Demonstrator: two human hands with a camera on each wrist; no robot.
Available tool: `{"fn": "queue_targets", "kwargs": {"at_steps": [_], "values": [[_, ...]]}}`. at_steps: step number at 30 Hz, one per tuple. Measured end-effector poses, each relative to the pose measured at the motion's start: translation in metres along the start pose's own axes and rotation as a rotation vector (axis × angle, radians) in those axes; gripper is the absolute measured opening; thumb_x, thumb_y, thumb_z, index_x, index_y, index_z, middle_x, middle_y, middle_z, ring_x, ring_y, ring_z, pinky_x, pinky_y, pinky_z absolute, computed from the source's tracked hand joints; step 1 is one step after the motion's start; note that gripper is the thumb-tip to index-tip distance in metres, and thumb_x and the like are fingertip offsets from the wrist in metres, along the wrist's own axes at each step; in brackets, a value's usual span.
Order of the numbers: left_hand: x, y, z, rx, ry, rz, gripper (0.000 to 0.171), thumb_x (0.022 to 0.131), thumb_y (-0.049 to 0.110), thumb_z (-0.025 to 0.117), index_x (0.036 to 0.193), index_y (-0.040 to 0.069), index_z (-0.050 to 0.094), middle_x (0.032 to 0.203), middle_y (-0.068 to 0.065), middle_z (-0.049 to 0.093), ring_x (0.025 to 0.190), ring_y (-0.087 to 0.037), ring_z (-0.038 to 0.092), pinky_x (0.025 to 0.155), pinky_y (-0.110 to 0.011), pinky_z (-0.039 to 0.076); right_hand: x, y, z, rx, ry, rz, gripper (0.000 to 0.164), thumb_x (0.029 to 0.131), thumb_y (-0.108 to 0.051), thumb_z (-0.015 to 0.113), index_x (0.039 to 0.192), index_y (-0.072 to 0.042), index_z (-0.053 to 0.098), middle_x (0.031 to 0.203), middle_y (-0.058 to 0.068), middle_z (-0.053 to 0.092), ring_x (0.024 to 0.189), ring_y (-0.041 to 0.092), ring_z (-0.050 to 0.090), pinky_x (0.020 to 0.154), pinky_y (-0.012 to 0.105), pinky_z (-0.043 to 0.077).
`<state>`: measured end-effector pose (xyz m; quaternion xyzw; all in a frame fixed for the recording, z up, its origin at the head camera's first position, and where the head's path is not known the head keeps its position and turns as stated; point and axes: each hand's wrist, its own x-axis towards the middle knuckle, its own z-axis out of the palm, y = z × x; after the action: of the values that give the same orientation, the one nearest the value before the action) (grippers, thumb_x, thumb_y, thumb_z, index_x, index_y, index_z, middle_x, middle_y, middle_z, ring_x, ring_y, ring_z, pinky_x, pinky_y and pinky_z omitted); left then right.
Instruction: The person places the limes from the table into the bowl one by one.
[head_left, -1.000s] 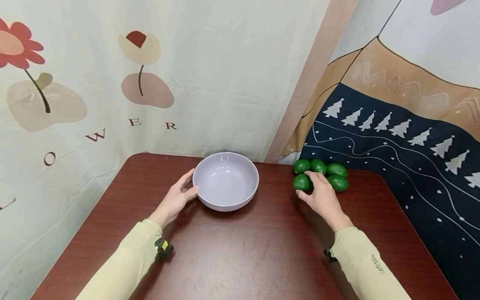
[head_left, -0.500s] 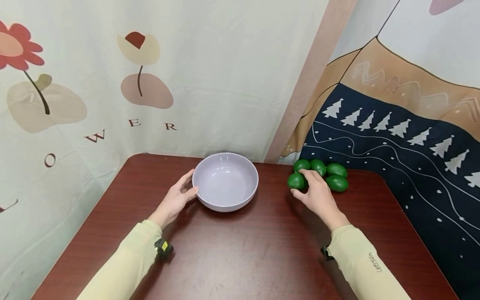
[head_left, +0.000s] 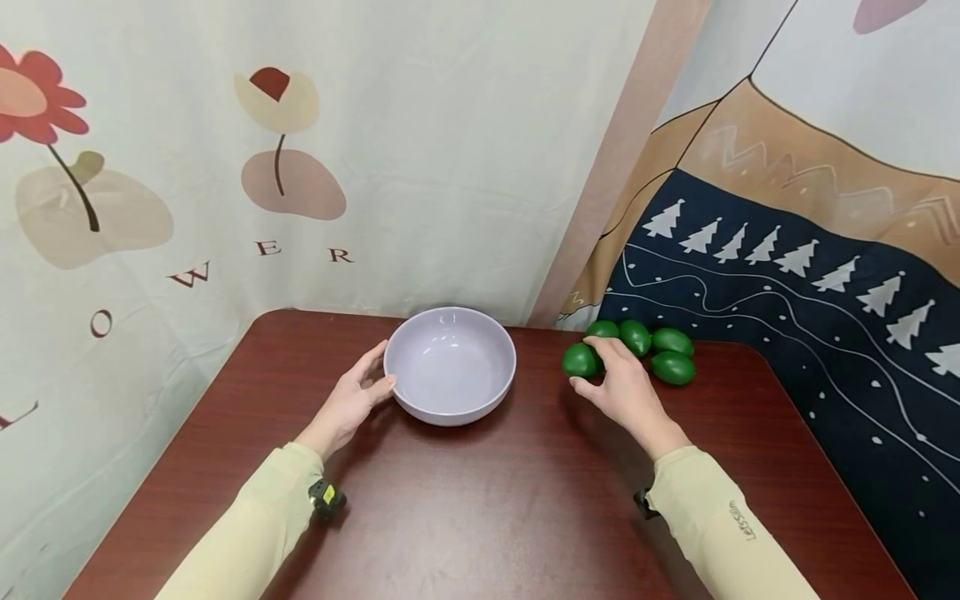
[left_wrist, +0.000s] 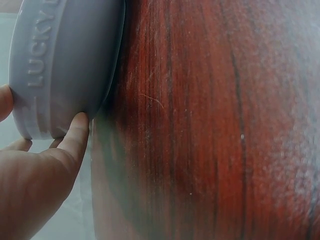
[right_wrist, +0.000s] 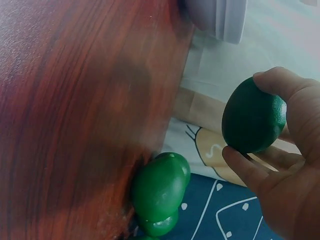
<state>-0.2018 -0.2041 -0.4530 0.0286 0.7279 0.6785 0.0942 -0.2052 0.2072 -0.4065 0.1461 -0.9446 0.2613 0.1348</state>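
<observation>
In the head view a pale lilac bowl (head_left: 450, 367) stands upright at the back middle of the table. My left hand (head_left: 348, 404) holds its left side, the thumb at the rim and the fingers spread along the outer wall. The left wrist view shows raised lettering on the wall of this bowl (left_wrist: 55, 65) and fingertips against it. My right hand (head_left: 626, 392) grips a glossy green lime (head_left: 580, 360) between thumb and fingers, left of the other limes. Seen from the right wrist, the held lime (right_wrist: 252, 117) is off the table.
Several more green limes (head_left: 672, 367) lie clustered at the back right of the dark red wooden table (head_left: 480, 500). A printed curtain (head_left: 450, 167) hangs behind the table, and a navy cloth with trees (head_left: 750, 275) hangs at the right.
My right hand has moved left with the lime, away from the cluster. The left hand and the bowl stay where they were.
</observation>
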Motion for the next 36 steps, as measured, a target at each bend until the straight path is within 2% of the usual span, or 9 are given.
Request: {"fn": "queue_targets", "kwargs": {"at_steps": [13,27,36], "values": [[0.001,-0.002,0.000,0.000,0.000,0.006,0.070,0.108,0.003,0.050,0.167,0.011,0.015,0.167,-0.025,0.022,0.141,-0.039,0.040,0.097,-0.016,0.051,0.004,-0.010,0.006,-0.007,0.006,-0.051,0.060,0.086,-0.022,0.084,0.138,-0.006,0.060,0.133,0.016,0.061,0.117,0.037,0.060,0.100,0.056,0.054],[0.001,-0.001,0.000,0.008,0.004,-0.007,0.069,0.108,0.004,0.051,0.167,0.013,0.015,0.168,-0.022,0.021,0.142,-0.038,0.039,0.101,-0.020,0.051,0.010,-0.025,0.008,0.008,-0.023,-0.073,0.062,0.086,-0.024,0.083,0.140,-0.006,0.060,0.134,0.017,0.061,0.121,0.037,0.060,0.104,0.054,0.053],[0.001,-0.001,0.000,0.007,0.003,0.003,0.070,0.108,0.004,0.050,0.167,0.012,0.015,0.168,-0.023,0.022,0.141,-0.038,0.039,0.099,-0.017,0.051,0.011,-0.034,0.012,0.008,-0.028,-0.092,0.060,0.086,-0.022,0.083,0.139,-0.006,0.061,0.133,0.016,0.062,0.122,0.035,0.060,0.106,0.052,0.052]]}}
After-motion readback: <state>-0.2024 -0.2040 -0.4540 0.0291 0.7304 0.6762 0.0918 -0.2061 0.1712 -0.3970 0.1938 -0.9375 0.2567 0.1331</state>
